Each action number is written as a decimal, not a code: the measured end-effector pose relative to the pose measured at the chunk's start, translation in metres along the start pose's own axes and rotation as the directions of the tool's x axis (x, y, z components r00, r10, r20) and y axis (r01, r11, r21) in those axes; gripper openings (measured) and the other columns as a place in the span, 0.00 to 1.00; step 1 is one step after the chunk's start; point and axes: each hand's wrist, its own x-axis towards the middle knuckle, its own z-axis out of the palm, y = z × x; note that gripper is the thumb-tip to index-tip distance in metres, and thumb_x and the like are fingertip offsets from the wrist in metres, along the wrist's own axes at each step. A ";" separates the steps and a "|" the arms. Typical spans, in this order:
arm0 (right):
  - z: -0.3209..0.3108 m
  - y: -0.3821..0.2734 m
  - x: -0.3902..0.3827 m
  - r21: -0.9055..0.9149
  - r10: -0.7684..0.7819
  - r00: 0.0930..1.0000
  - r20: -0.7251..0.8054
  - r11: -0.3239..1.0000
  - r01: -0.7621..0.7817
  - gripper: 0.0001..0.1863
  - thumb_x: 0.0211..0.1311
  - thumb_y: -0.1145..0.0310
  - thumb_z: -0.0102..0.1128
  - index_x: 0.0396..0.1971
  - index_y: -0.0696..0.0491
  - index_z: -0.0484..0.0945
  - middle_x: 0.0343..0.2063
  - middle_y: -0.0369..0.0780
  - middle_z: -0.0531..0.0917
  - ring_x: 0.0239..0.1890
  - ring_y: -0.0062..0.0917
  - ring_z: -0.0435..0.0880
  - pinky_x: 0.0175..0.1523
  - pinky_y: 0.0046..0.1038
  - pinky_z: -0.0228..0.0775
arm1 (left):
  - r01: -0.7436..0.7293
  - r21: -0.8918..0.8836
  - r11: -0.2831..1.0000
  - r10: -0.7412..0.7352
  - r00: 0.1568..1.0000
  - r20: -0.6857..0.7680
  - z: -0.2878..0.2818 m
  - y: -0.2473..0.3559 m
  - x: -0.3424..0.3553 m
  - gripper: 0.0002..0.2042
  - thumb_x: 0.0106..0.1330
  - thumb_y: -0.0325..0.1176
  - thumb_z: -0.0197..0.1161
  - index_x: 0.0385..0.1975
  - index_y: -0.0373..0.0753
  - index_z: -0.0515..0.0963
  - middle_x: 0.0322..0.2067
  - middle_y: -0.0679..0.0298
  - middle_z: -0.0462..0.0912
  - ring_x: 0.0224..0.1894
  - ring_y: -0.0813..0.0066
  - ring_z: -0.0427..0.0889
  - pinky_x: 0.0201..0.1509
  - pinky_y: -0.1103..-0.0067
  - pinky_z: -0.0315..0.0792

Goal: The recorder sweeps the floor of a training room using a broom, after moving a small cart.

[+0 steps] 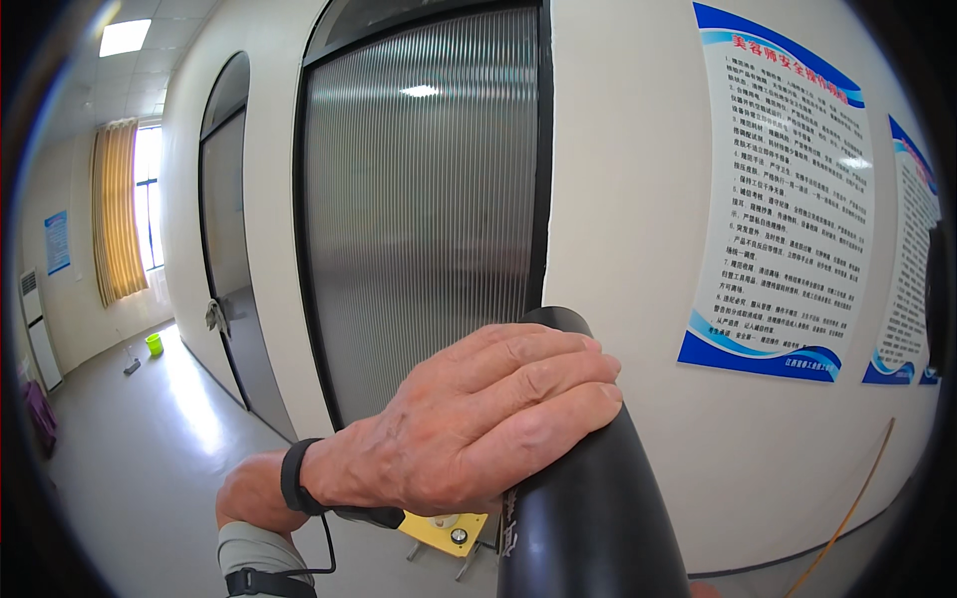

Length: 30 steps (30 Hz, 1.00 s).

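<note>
One black cylinder (pixel 608 508) stands in the lower middle of the view, slightly tilted, its rounded far end pointing toward the wall and its near end cut off by the lower edge. Pale markings run along its left side. The left hand (pixel 488 414) lies across its upper part, palm down and touching it, with at least three fingers side by side, nearly straight and reaching over to its right edge. The thumb is hidden, so I cannot tell whether the hand grips the cylinder or only rests on it. One black wristband (pixel 296 476) circles this wrist; below it, one dark strap (pixel 261 581) with a thin cable crosses a grey sleeve (pixel 254 548).

Of the right hand (pixel 704 590), only a small patch of skin seems to show beside the cylinder at the lower edge; its state I cannot tell.

Below the left hand is one yellow panel (pixel 429 531) with one dark round knob (pixel 459 536). Behind stand two dark-framed doors: one of ribbed glass (pixel 429 219), one narrower and arched (pixel 231 239). Two large blue-and-white posters (pixel 778 199) hang at right, near one thin brown stick (pixel 847 503). Far left are one yellow curtain (pixel 120 214) and one green bucket (pixel 154 345).
</note>
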 end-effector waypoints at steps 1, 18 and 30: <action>0.000 -0.002 -0.001 0.010 0.027 1.000 0.010 1.000 -0.027 0.26 0.53 0.51 0.55 0.47 0.53 0.78 0.53 0.51 0.74 0.56 0.45 0.72 0.61 0.39 0.62 | 0.001 0.002 1.000 -0.001 1.000 -0.002 0.000 0.000 0.000 0.11 0.57 0.25 0.60 0.39 0.30 0.72 0.40 0.49 0.80 0.42 0.54 0.81 0.44 0.66 0.78; 0.034 0.047 0.036 -0.025 -0.015 1.000 -0.004 1.000 0.015 0.18 0.60 0.53 0.50 0.44 0.45 0.79 0.54 0.45 0.75 0.59 0.43 0.69 0.62 0.39 0.61 | -0.006 0.011 1.000 0.007 1.000 -0.010 0.002 -0.003 0.000 0.11 0.57 0.27 0.62 0.38 0.30 0.73 0.39 0.50 0.81 0.42 0.54 0.82 0.44 0.66 0.78; 0.063 0.099 0.074 -0.182 -0.198 0.980 -0.006 0.964 0.193 0.16 0.63 0.53 0.46 0.40 0.42 0.81 0.54 0.42 0.76 0.57 0.41 0.71 0.61 0.38 0.63 | -0.011 0.019 1.000 0.011 1.000 -0.014 0.006 -0.005 0.003 0.11 0.57 0.26 0.61 0.37 0.29 0.73 0.39 0.49 0.81 0.41 0.54 0.82 0.43 0.67 0.78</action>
